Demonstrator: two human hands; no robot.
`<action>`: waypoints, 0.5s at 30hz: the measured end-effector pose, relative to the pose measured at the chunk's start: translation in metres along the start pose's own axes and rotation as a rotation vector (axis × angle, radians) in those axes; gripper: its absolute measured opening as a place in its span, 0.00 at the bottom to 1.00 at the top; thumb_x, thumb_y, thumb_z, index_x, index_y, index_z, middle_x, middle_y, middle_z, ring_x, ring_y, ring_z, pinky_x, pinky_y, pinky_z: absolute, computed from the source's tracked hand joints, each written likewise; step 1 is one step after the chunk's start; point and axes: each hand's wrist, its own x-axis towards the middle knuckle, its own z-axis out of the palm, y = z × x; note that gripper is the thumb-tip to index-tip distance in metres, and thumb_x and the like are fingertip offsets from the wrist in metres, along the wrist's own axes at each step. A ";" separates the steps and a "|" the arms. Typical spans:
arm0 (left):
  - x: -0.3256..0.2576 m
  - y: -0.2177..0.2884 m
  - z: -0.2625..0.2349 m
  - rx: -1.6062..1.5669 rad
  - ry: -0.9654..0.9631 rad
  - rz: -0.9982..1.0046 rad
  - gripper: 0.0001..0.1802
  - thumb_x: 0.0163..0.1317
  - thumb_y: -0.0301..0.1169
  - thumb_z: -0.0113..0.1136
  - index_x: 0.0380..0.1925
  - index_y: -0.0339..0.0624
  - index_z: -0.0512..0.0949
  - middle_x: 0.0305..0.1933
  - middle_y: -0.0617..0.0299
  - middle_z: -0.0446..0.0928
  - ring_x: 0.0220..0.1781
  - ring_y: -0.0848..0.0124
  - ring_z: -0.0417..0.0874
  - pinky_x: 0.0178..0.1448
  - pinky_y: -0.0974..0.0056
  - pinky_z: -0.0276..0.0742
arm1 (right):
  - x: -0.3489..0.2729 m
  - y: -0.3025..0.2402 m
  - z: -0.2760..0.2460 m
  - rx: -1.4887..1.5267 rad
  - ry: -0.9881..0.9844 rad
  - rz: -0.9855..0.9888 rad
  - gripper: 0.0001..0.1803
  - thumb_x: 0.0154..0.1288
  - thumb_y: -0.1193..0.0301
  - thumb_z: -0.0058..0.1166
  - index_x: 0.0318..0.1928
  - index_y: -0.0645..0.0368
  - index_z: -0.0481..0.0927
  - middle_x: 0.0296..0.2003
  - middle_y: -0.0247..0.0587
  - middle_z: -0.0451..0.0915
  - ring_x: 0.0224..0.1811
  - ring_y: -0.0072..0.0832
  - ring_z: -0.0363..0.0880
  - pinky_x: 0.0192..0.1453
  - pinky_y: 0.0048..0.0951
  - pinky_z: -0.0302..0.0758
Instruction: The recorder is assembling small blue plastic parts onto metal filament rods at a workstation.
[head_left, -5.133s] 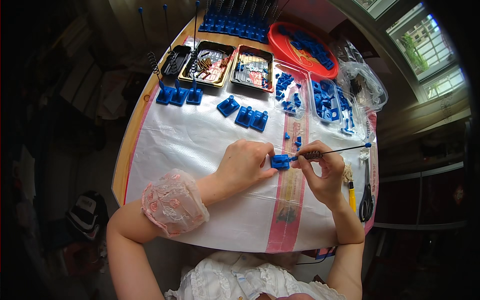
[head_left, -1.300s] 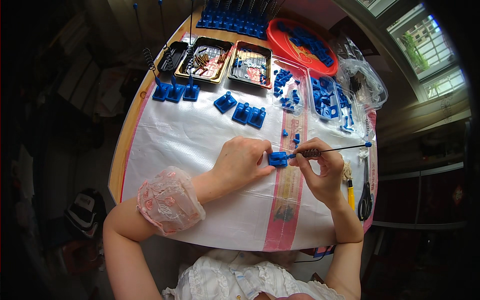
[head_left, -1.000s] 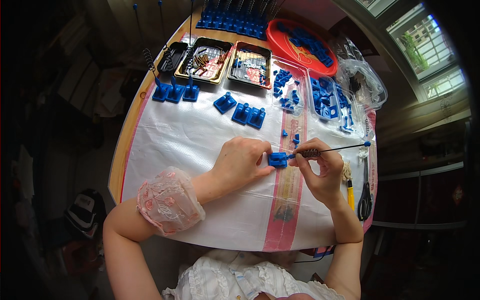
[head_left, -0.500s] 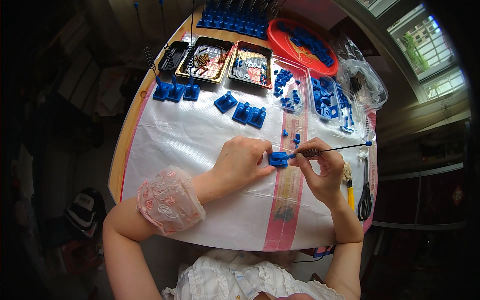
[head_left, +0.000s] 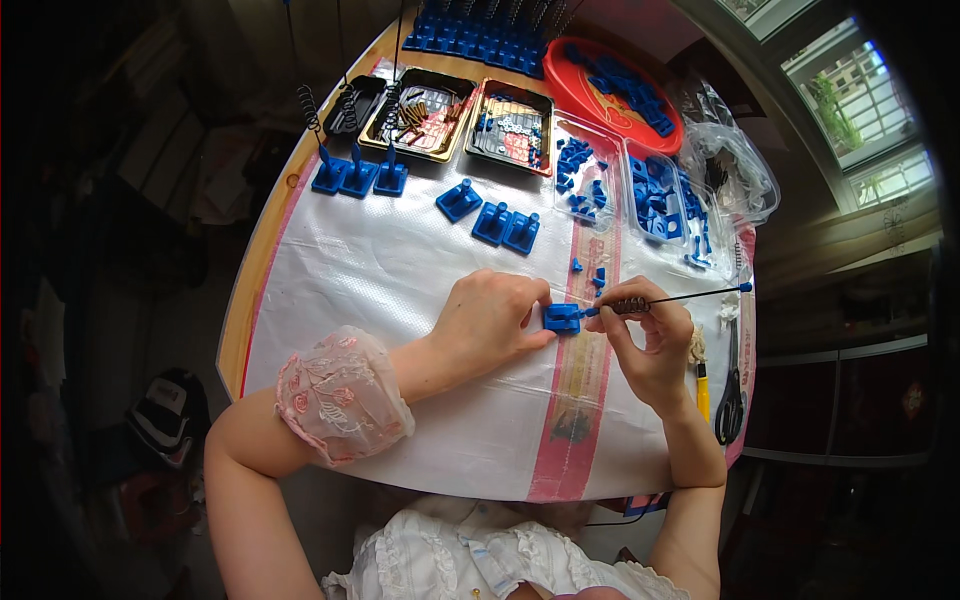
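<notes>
My left hand (head_left: 490,315) pinches a small blue plastic base (head_left: 562,318) between thumb and fingers, low over the white sheet. From the right, my right hand (head_left: 650,345) grips a dark coil spring (head_left: 628,306). A thin black rod (head_left: 695,295) runs out of the spring to a blue tip (head_left: 745,287). The spring's blue end meets the side of the base, though I cannot tell how far it goes in. Just beyond my hands lie a few small blue pieces (head_left: 599,277). Three blue bases (head_left: 491,222) without rods stand farther off.
Three bases with rods (head_left: 357,178) stand at the far left. Behind are black trays (head_left: 465,125) of small parts, clear boxes (head_left: 655,200) of blue pieces and a red plate (head_left: 560,75). Black scissors (head_left: 731,410) and a yellow-handled tool (head_left: 703,390) lie at the right edge.
The whole view has shifted slightly, so things on the table appear a little farther right. Both hands keep the same hold on the base and the spring.
</notes>
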 end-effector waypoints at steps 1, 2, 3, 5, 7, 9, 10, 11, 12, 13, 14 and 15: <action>0.000 0.000 0.000 0.002 -0.001 -0.001 0.13 0.53 0.39 0.78 0.34 0.49 0.85 0.23 0.64 0.80 0.28 0.62 0.83 0.38 0.56 0.77 | 0.000 0.000 0.000 0.000 -0.004 0.001 0.09 0.63 0.90 0.60 0.43 0.71 0.81 0.38 0.43 0.83 0.40 0.30 0.91 0.45 0.23 0.85; 0.000 0.000 0.000 0.005 -0.001 -0.001 0.13 0.53 0.39 0.78 0.34 0.49 0.85 0.23 0.64 0.80 0.28 0.62 0.83 0.38 0.56 0.77 | 0.000 -0.001 -0.001 0.000 -0.008 0.002 0.09 0.63 0.90 0.60 0.43 0.72 0.81 0.39 0.43 0.83 0.40 0.30 0.91 0.44 0.23 0.85; 0.000 0.000 0.000 0.003 -0.003 -0.006 0.13 0.54 0.39 0.78 0.34 0.49 0.85 0.23 0.64 0.80 0.28 0.62 0.83 0.38 0.56 0.77 | 0.000 0.000 -0.001 -0.001 -0.008 0.003 0.09 0.63 0.90 0.60 0.43 0.72 0.81 0.39 0.44 0.83 0.40 0.30 0.91 0.45 0.23 0.85; 0.000 0.000 0.000 0.000 -0.007 -0.015 0.13 0.54 0.40 0.78 0.34 0.49 0.85 0.24 0.64 0.80 0.28 0.62 0.83 0.38 0.56 0.77 | 0.000 0.000 0.000 -0.003 -0.007 0.006 0.09 0.63 0.90 0.60 0.43 0.72 0.81 0.39 0.44 0.83 0.40 0.30 0.91 0.45 0.23 0.86; 0.001 0.001 0.000 0.008 -0.009 -0.014 0.13 0.54 0.40 0.77 0.34 0.49 0.85 0.24 0.64 0.81 0.29 0.62 0.83 0.38 0.56 0.77 | 0.000 -0.001 0.000 0.003 -0.003 0.009 0.09 0.63 0.90 0.60 0.43 0.72 0.81 0.39 0.44 0.83 0.40 0.30 0.91 0.45 0.23 0.86; 0.001 0.001 0.000 0.010 -0.008 -0.011 0.13 0.54 0.40 0.77 0.34 0.49 0.85 0.24 0.63 0.81 0.29 0.61 0.84 0.38 0.56 0.77 | 0.000 -0.001 0.000 -0.001 -0.002 0.008 0.08 0.64 0.90 0.59 0.43 0.72 0.81 0.38 0.44 0.83 0.40 0.31 0.91 0.45 0.23 0.86; 0.001 0.001 0.000 0.009 -0.006 -0.009 0.13 0.54 0.40 0.77 0.34 0.48 0.85 0.24 0.63 0.81 0.29 0.61 0.84 0.38 0.56 0.77 | 0.000 -0.001 0.001 -0.007 -0.003 0.005 0.08 0.64 0.90 0.59 0.43 0.72 0.81 0.38 0.44 0.83 0.40 0.31 0.91 0.45 0.23 0.86; 0.000 0.000 0.000 0.007 -0.004 -0.006 0.13 0.54 0.40 0.77 0.34 0.48 0.84 0.24 0.63 0.81 0.29 0.61 0.84 0.38 0.56 0.77 | 0.000 -0.001 0.001 -0.014 -0.004 0.002 0.08 0.64 0.90 0.59 0.43 0.72 0.81 0.38 0.44 0.83 0.40 0.31 0.91 0.45 0.23 0.86; 0.000 0.000 0.000 0.007 -0.002 -0.005 0.13 0.54 0.40 0.77 0.34 0.48 0.84 0.24 0.63 0.81 0.29 0.61 0.84 0.38 0.56 0.77 | 0.000 -0.001 0.001 -0.012 -0.001 -0.001 0.08 0.64 0.90 0.59 0.43 0.72 0.81 0.38 0.44 0.83 0.39 0.31 0.91 0.45 0.23 0.86; 0.000 0.000 0.000 0.006 -0.001 -0.003 0.13 0.54 0.40 0.77 0.34 0.48 0.84 0.24 0.63 0.81 0.29 0.61 0.84 0.38 0.56 0.77 | 0.000 -0.001 0.002 -0.011 0.002 -0.004 0.08 0.64 0.90 0.59 0.43 0.72 0.81 0.38 0.44 0.82 0.39 0.31 0.91 0.45 0.23 0.86; 0.000 0.000 0.000 0.006 0.001 -0.001 0.13 0.54 0.40 0.77 0.34 0.48 0.84 0.24 0.63 0.81 0.29 0.61 0.84 0.38 0.56 0.77 | 0.000 -0.001 0.002 -0.010 0.005 -0.007 0.08 0.64 0.90 0.59 0.43 0.72 0.81 0.38 0.44 0.82 0.39 0.30 0.91 0.45 0.23 0.86; 0.000 0.000 0.000 0.004 0.001 -0.001 0.13 0.54 0.40 0.77 0.33 0.48 0.84 0.24 0.63 0.81 0.29 0.61 0.84 0.38 0.56 0.77 | 0.000 -0.001 0.002 -0.016 0.004 -0.010 0.08 0.64 0.90 0.59 0.43 0.72 0.81 0.38 0.43 0.82 0.39 0.30 0.91 0.44 0.23 0.85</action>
